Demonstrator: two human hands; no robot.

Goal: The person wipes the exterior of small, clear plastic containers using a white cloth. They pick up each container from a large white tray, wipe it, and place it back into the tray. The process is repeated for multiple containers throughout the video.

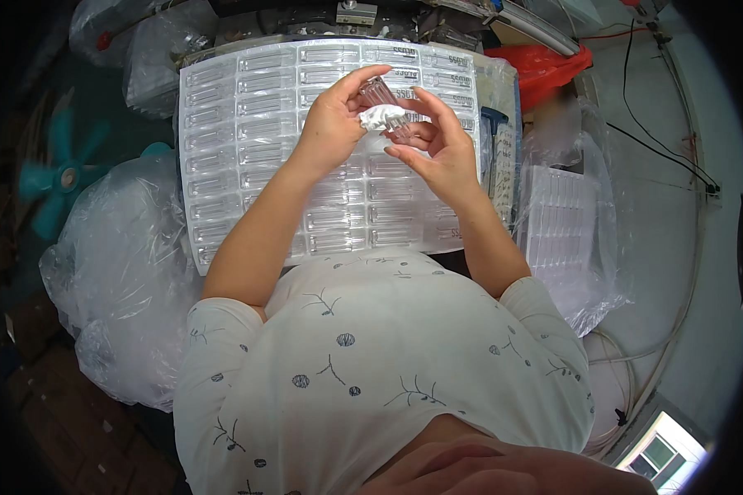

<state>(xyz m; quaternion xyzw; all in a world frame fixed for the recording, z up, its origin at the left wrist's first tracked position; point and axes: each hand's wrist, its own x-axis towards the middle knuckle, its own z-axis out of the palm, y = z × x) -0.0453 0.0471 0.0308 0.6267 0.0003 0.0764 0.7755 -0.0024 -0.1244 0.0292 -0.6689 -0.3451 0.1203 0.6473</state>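
Observation:
My left hand [337,120] holds a small clear plastic piece [378,91] and a crumpled white cloth or tissue [382,117] between thumb and fingers. My right hand [439,139] curls round another clear ribbed part [400,129] beside the white wad; whether the two clear parts are one piece I cannot tell. Both hands are raised above a large white tray [269,167] with rows of clear rectangular tubes lying in its compartments. Several tubes near the tray's right side bear dark lettering.
A blue-handled tool [494,116] lies right of the tray. Clear plastic bags [130,278] bulge at the left, near a turquoise fan [68,178]. A red bag [538,69] sits at the back right; another tray [557,216] in clear plastic stands at the right.

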